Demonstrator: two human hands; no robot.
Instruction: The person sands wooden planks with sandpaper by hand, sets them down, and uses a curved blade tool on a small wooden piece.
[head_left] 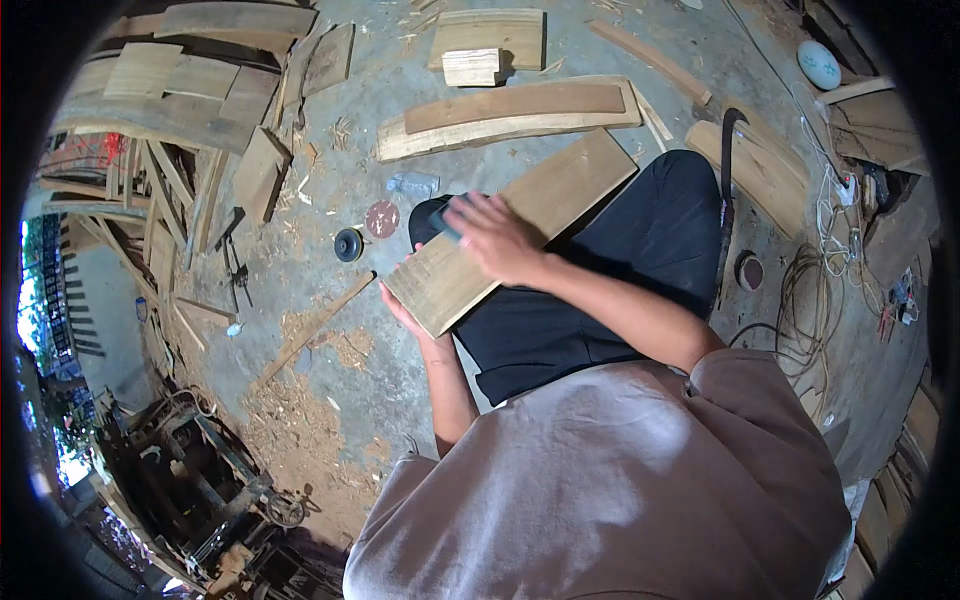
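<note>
A flat wooden board [540,205] lies aslant across my lap, its near end pointing down and left. My left hand [402,305] is closed around the board's lower left end, with the fingers partly hidden beneath and behind it. My right hand [495,242] lies on the board's upper face, slightly blurred. Its fingers press on a small dark flat piece that looks like sandpaper [449,228], which shows only at the edge of the fingers.
Planks [510,115] lie on the concrete floor ahead. A round black disc [349,245] and a brown sanding disc [382,218] are at left, near a wooden stick [315,330] and sawdust. Coiled cable [808,305] lies at right. Machinery [200,480] stands lower left.
</note>
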